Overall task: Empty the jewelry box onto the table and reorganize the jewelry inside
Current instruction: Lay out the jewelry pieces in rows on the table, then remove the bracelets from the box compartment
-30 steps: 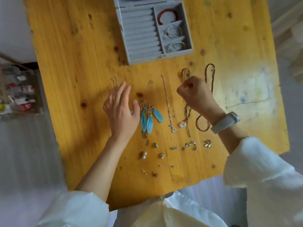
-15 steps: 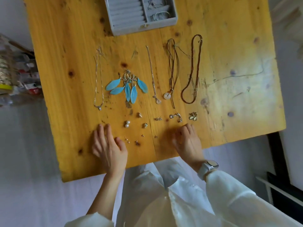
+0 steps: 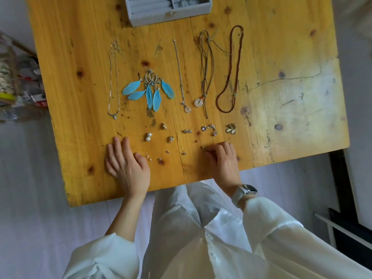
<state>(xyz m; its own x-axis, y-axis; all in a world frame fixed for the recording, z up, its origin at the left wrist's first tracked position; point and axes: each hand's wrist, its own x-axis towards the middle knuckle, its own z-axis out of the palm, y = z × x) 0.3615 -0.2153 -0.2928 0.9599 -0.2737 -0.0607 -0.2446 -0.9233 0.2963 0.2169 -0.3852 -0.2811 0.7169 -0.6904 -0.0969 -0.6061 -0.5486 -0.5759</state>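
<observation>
The grey jewelry box [image 3: 171, 16] stands open at the table's far edge, cut off by the top of the view. In front of it, in a row, lie a silver chain [image 3: 113, 83], blue feather earrings [image 3: 150, 90], a thin chain with a pale ring pendant [image 3: 181, 77], a cord necklace with a white ring [image 3: 205, 67] and a brown bead necklace [image 3: 231, 73]. Nearer me are small earrings, among them a pearl pair [image 3: 148, 136]. My left hand [image 3: 126, 166] rests flat, fingers apart. My right hand [image 3: 223, 162] is curled, its fingertips pinching a small stud earring [image 3: 203, 147].
The yellow wooden table [image 3: 80, 137] ends just under my wrists. A thin loose thread [image 3: 291, 78] lies on its worn right part. Cluttered shelves [image 3: 14, 81] stand to the left. A dark frame [image 3: 342, 198] runs along the floor on the right.
Both hands have come back from the necklaces to the near edge of the table. The right hand's fingers have curled onto a small stud. The view has tilted down, pushing the box to the top.
</observation>
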